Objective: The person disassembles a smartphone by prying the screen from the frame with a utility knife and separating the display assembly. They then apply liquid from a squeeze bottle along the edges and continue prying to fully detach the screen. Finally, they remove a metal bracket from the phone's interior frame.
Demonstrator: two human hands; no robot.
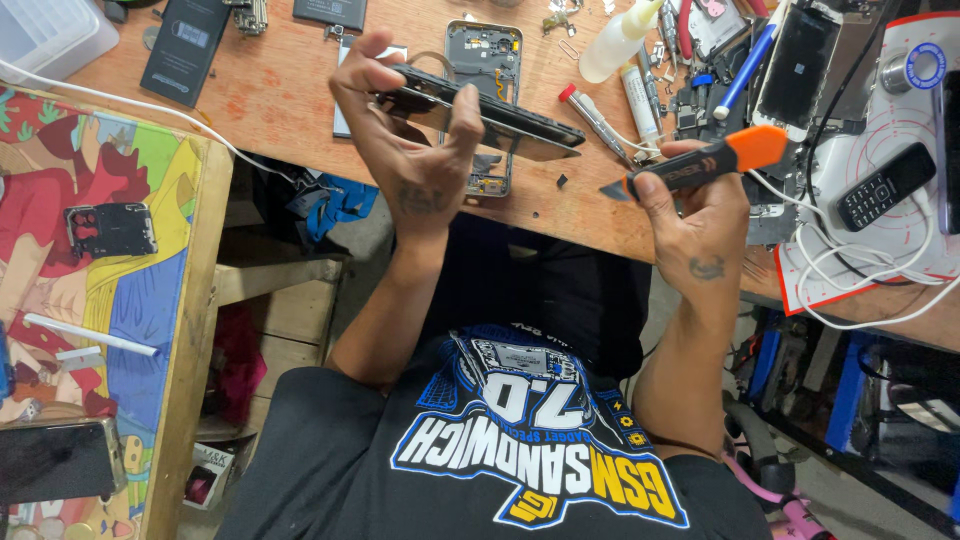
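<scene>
left hand [420, 150]: fingers clamped on phone [480, 112], thumb on near edge, fingertips over far edge; held in air above desk [290, 95].
right hand [690, 205]: fingers clenched round pry tool [700, 165], orange handle, dark grip, flat blade tip at 9 o'clock end.
phone position: upper centre of view, lifted off desk, edge-on to camera; just above a stripped frame [485, 60] lying on desk.
phone axis: long axis runs roughly 10 to 4 o'clock; near end in left hand, free end points at 4 o'clock toward the tool.
gap: blade tip near phone's free end, not touching; apart by a small space.
tool axis: about 8 to 2 o'clock, blade low, handle high.
step, my read: edge work on phone with blade.
doing it well: bring blade in flat along the seam, shallow angle, low force; keep the left-hand clamp firm so phone doesn't twist; slide rather than lever hard, thin panel likely cracks under a point load.
around: glue bottle [620, 40] at 1 o'clock, keypad handset [885, 185] at 3 o'clock, white cable [140, 105] at 10 o'clock.
</scene>
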